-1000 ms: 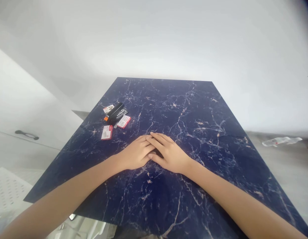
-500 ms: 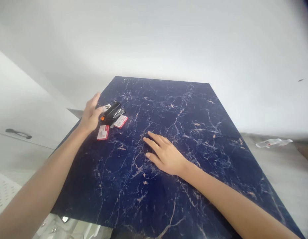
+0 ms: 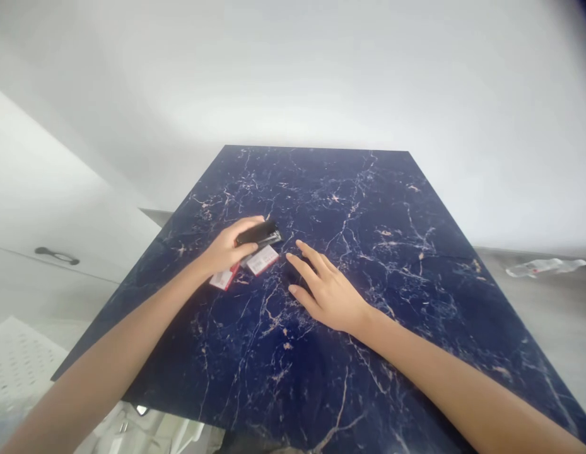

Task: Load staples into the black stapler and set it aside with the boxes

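Note:
My left hand (image 3: 231, 244) is wrapped around the back of a black stapler (image 3: 260, 233) at the left middle of the table. Its thumb lies along the near side, and the fingers are partly hidden behind the stapler. Just in front sits a small red-and-white box (image 3: 262, 260), probably of staples. Another such box (image 3: 223, 278) lies under the wrist side of the hand, partly covered by it. To the right, my right hand (image 3: 328, 293) rests low over the tabletop with fingers spread and nothing in them.
The dark blue marble-patterned table (image 3: 392, 252) fills the middle. White cabinets with a black handle (image 3: 57, 255) stand at the left. A clear plastic bottle (image 3: 545, 267) lies beyond the right edge. A white perforated surface (image 3: 23, 362) shows lower left.
My left hand has come from the table's left edge and closed around the stapler. Stapler and boxes have shifted rightward and nearer my right hand, which stays spread. The view has shifted slightly.

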A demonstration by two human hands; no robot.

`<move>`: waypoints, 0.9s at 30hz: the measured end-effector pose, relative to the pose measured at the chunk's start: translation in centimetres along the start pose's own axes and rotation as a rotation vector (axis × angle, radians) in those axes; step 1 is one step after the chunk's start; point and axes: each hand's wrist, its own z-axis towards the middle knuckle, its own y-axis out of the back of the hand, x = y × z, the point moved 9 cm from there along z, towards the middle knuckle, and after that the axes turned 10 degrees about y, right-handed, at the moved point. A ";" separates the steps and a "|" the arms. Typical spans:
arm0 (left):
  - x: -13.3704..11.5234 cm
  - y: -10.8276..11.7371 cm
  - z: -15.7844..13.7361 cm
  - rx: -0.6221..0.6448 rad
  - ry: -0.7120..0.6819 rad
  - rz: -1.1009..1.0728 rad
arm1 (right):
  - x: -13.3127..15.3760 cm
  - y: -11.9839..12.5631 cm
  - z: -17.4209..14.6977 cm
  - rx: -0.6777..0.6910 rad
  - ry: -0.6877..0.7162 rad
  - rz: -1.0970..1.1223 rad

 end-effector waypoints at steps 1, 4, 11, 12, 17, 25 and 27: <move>-1.2 -1.2 -0.4 0.054 -0.036 -0.005 | -0.1 0.4 0.0 -0.043 -0.008 0.000; -4.3 -4.0 -1.8 0.201 -0.169 0.088 | -0.6 1.9 -0.3 -0.200 -0.053 0.014; -3.6 -2.9 -1.7 0.104 -0.187 0.289 | -0.5 2.1 -0.4 -0.236 -0.032 0.058; -3.4 -2.7 -1.6 0.076 -0.189 0.300 | -0.2 1.8 -0.3 -0.208 0.004 0.059; -3.9 -1.9 -1.7 0.044 -0.223 0.327 | 0.4 0.5 -0.4 -0.113 0.061 0.007; -8.2 -1.0 -4.0 -0.234 -0.524 0.519 | 0.2 0.4 0.0 -0.083 0.065 -0.002; -8.8 -2.2 -4.9 -0.177 -0.630 0.572 | 0.3 0.4 0.1 -0.078 0.076 -0.004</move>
